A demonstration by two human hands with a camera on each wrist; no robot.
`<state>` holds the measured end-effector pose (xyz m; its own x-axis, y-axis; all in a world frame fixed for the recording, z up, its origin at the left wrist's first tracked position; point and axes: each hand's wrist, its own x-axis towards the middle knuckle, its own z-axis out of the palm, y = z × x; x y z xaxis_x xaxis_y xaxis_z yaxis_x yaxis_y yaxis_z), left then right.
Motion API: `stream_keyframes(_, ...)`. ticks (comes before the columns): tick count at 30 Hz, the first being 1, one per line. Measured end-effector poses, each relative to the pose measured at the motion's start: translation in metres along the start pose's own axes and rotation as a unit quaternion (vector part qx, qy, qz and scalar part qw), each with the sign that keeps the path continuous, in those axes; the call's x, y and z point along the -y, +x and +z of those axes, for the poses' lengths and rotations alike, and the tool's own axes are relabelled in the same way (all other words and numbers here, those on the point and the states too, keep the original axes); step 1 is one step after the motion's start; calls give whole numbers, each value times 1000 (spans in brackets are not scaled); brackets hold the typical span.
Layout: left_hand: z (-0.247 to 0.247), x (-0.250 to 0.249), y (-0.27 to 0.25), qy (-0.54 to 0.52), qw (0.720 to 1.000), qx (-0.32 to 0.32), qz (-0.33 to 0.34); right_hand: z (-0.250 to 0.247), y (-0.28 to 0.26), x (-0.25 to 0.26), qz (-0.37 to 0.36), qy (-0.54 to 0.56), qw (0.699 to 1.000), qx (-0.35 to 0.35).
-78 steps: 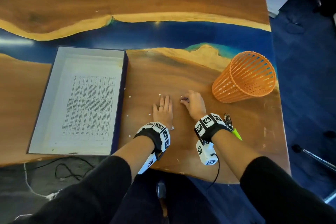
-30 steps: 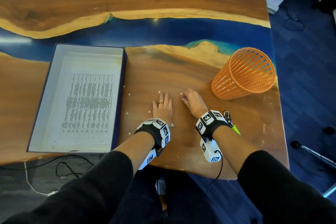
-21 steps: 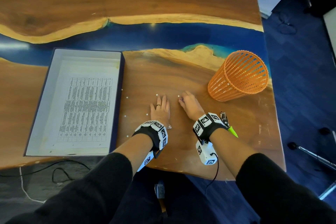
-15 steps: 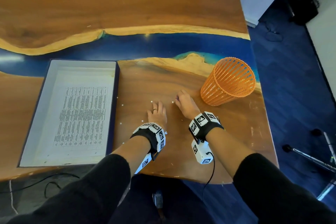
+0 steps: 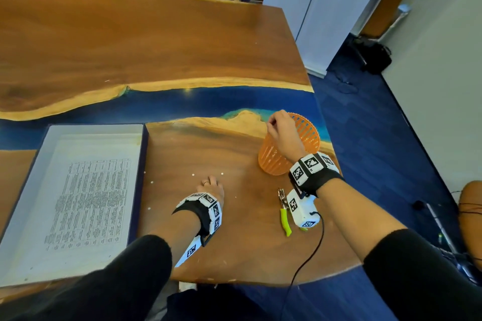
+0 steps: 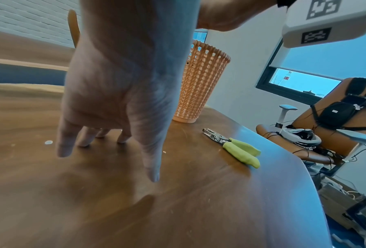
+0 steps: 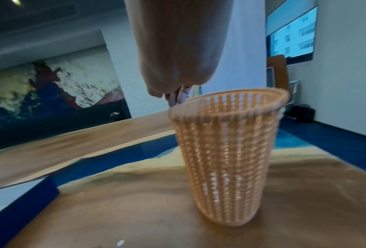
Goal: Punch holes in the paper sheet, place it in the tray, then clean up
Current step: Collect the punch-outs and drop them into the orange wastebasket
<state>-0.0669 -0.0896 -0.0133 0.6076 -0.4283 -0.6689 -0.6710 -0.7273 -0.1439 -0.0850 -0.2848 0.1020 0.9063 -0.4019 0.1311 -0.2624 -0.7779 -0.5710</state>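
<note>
Printed white paper sheet [image 5: 86, 203] lying flat inside the shallow grey tray with dark blue walls [image 5: 142, 154], at the left of the wood-and-blue-resin surface [image 5: 182, 55]. Small white paper dots [image 5: 193, 174] scattered across the wood between tray and hands. Left hand [image 5: 211, 187] down on the surface, fingers straight and spread, tips touching the wood, holding nothing, a ring on one finger. Right hand [image 5: 283, 133] raised at the near rim of the tall orange slotted plastic basket [image 5: 307, 135], fingertips [image 7: 178, 96] pinched together just above that rim; whether a paper dot sits between them, cannot tell. Basket upright at the right of the surface, near the edge. Metal hole punch with lime-green handles [image 5: 284, 212] lying flat on the wood below the right wrist, apart from both hands. Black sleeves and marker-tagged wrist bands on both arms.
</note>
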Motion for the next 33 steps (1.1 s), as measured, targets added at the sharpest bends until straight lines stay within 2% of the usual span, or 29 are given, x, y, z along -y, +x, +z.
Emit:
stream_keyframes(2, -1, 1, -3, -2, 1000, 2, 6, -10, -1, -19, 22, -9, 1000, -8)
stream_keyframes(6, -7, 3, -7, -1, 1000, 16, 26, -16, -3, -35, 66, -56, 996, 24)
stream_keyframes(10, -6, 8, -9, -16, 999, 20, 36, -19, -6, -36, 73, -69, 995, 29)
stream_keyframes(17, 4, 16, -16, -28, 998, -11, 49, -22, -12, -33, 93, -50, 994, 3)
stream_keyframes(23, 6, 23, -17, -52, 997, -12, 51, -21, -19, -34, 94, -31, 995, -25)
stream_keyframes(25, 8, 25, -17, -54, 997, -13, 52, -21, -22, -25, 74, -30, 995, -62)
stream_keyframes(28, 9, 27, -16, -40, 998, -21, 50, -15, -21, 0, -6, -35, 994, -105)
stream_keyframes(31, 8, 28, -14, -36, 998, -25, 54, 9, -18, 24, -94, -59, 989, -95)
stream_keyframes(33, 8, 29, -11, -40, 997, -29, 59, 34, -19, 34, -116, -60, 990, -58)
